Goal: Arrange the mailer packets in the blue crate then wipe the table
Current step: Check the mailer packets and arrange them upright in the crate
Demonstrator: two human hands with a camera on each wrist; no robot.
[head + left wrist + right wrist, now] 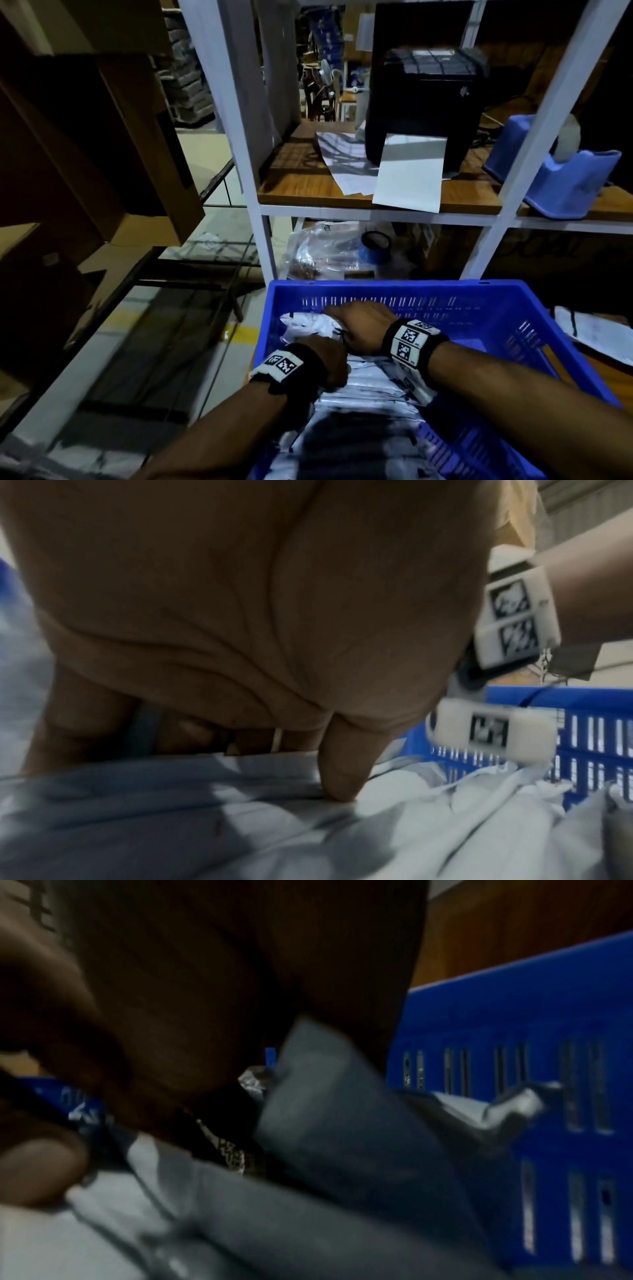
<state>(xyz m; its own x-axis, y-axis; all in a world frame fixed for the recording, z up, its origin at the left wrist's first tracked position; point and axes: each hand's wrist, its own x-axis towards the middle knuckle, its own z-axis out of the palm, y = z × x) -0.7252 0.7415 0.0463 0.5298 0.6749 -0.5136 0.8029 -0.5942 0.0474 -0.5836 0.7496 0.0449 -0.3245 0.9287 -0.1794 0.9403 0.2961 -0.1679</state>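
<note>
The blue crate (376, 284) stands low in the head view, with white mailer packets (308, 325) stacked on edge along its left side. Both my hands are inside it. My left hand (329, 363) points down into the stack. In the left wrist view its thumb (339, 785) presses the near face of the packets (205, 818) and its fingers go down behind their top edge. My right hand (359, 325) lies stretched over the packets at the far left corner. The blurred right wrist view shows a dark palm (205, 988), a grey packet flap (342, 1123) and the crate wall (514, 1010).
Behind the crate rises a white shelf frame (239, 137). On it sit a black label printer (424, 109) with paper hanging out and a blue tape dispenser (555, 171). A plastic bag and tape roll (375, 245) lie below. Cardboard boxes (102, 137) stand left; papers (596, 335) lie right.
</note>
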